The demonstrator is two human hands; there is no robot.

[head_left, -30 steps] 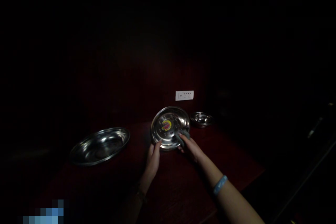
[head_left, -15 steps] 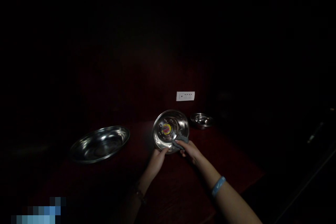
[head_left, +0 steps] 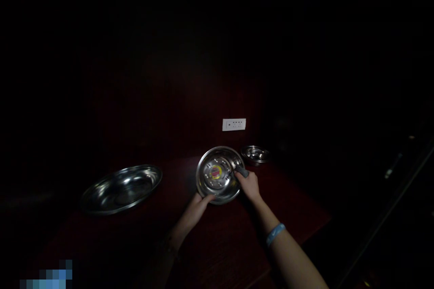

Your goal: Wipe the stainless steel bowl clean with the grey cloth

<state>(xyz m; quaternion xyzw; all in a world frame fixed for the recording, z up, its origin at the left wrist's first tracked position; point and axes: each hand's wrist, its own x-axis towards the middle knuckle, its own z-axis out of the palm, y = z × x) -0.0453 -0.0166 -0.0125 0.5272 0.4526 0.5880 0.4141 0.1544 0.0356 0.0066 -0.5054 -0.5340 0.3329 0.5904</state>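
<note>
A shiny steel bowl with a yellow and red round sticker inside is tilted toward me above the dark red tabletop. My left hand grips its lower left rim, thumb on the inner side and fingers hidden behind. At the bowl's right side, my right hand is closed on a grey cloth and presses it against the rim. A blue band circles my right wrist.
A wide steel basin rests on the red table at the left. Behind the bowl to the right stands a smaller steel dish. A white socket plate is on the dark wall. Much of the surroundings is too dark to make out.
My right hand has moved the cloth from the bowl's lower inner side up to its right rim. My left hand keeps its hold low on the rim. The view has shifted slightly.
</note>
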